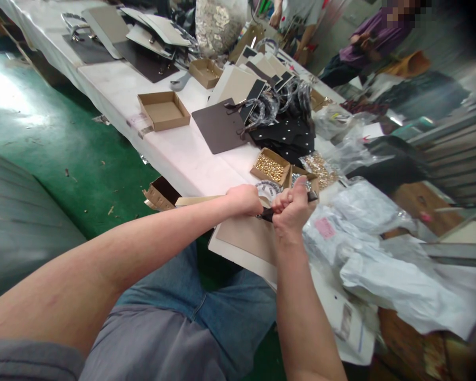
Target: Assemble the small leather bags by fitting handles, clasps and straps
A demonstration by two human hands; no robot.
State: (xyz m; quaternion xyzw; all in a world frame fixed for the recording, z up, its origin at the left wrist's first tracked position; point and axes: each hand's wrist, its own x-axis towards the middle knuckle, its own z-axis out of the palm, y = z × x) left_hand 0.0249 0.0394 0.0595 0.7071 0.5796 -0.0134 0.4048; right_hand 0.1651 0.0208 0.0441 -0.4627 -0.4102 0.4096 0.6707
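Note:
My right hand (293,209) is closed around a dark strap-like piece (267,214). Its black end sticks out past the fingers on the right. Close beside it, my left hand (244,201) is closed, and its fingertips meet the near end of the dark piece; what else it grips is hidden. Under both hands lies a beige panel (246,241) at the table's near edge. Another beige edge (198,200) shows beyond my left forearm. Just past the hands stand a small carton of gold studs (269,166) and a carton of silver studs (300,181).
A shallow cardboard box (164,110) and a dark brown panel (220,127) lie farther along the white table. Plastic-wrapped handles (267,108) and black pieces (285,135) are piled beyond. White plastic bags (381,254) crowd the right. A person in purple (367,39) stands behind.

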